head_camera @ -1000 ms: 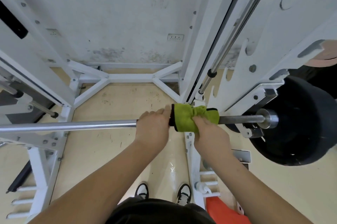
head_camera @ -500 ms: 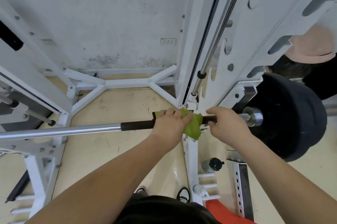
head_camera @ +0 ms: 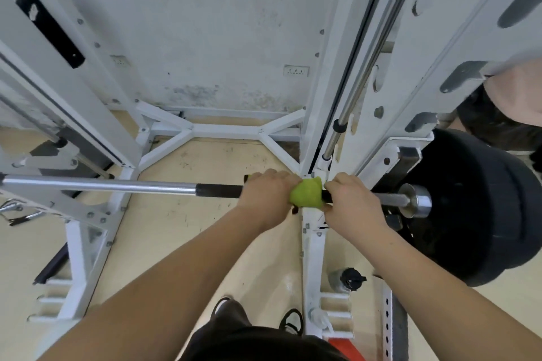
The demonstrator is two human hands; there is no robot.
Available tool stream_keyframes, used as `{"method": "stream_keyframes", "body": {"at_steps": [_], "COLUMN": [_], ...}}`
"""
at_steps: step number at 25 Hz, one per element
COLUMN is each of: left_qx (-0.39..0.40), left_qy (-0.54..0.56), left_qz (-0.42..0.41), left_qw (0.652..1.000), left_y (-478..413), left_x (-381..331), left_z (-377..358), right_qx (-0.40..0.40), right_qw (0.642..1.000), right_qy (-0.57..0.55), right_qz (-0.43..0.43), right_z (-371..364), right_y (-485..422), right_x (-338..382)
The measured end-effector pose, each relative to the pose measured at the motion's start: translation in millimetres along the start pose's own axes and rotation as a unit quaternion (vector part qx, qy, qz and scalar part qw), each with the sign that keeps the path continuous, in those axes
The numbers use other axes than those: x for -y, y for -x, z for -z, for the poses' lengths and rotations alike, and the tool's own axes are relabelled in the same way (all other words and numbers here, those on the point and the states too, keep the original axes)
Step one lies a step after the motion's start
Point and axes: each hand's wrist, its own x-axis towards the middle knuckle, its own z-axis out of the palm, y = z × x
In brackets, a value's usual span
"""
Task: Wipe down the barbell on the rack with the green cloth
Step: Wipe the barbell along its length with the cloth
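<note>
Gripping the barbell (head_camera: 117, 186), both hands flank the green cloth (head_camera: 305, 195), seemingly touching.

A second ago the right hand (head_camera: 350, 202) holds the bunched lime-green cloth (head_camera: 305, 194) on the long steel barbell (head_camera: 99, 185); now the left hand (head_camera: 268, 196) grips it instead, and the right hand closes bare on the bar just beside the cloth, nearer the black weight plate (head_camera: 481, 208). The left hand sits further right along the black sleeve (head_camera: 218, 191), leaving more of it uncovered. The cloth is more tightly bunched.
</note>
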Motion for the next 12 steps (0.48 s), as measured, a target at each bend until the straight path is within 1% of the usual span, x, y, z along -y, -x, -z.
{"method": "stream_keyframes", "body": {"at_steps": [1, 2, 4, 6, 7, 8, 9, 10, 11, 12], "left_qx": [-0.01, -0.017, -0.047, -0.084, -0.096, -0.107, -0.131, -0.151, -0.15, -0.135], "left_qy": [0.0, -0.006, -0.005, -0.018, -0.017, -0.009, 0.004, 0.015, 0.017, 0.01], "left_qz": [0.017, 0.052, 0.147, 0.216, 0.218, 0.188, 0.133, 0.065, 0.016, 0.008], "left_qw": [1.0, 0.998, 0.988, 0.973, 0.971, 0.976, 0.982, 0.986, 0.988, 0.991], "left_y": [11.6, 21.5, 35.4, 36.6, 35.4, 36.6, 40.7, 44.9, 49.4, 54.2], "left_x": [22.5, 48.7, 86.9, 77.3, 59.4, 41.7, 34.2, 41.8, 61.8, 84.3], "left_z": [1.5, 2.2, 3.5, -0.3, -6.2, -14.5, -23.5, -27.5, -25.0, -19.2], "right_qx": [0.001, 0.01, 0.024, 0.014, 0.013, 0.014, 0.017, 0.021, 0.026, 0.028], "right_qw": [1.0, 0.999, 0.998, 0.998, 0.998, 0.998, 0.998, 0.997, 0.997, 0.997], "right_qy": [0.0, 0.003, 0.014, 0.038, 0.048, 0.053, 0.059, 0.064, 0.07, 0.071], "right_qz": [0.019, 0.035, 0.048, 0.041, 0.037, 0.034, 0.032, 0.03, 0.03, 0.03], "right_z": [-0.3, -0.3, -1.2, -1.3, -1.3, -1.1, -0.7, -0.1, 0.6, 0.8], "right_y": [-2.3, -5.3, -9.1, -12.3, -14.1, -15.9, -17.7, -20.1, -22.3, -24.1], "right_x": [0.7, 3.4, 11.6, 19.0, 22.1, 23.6, 24.7, 25.5, 25.7, 25.6]}}
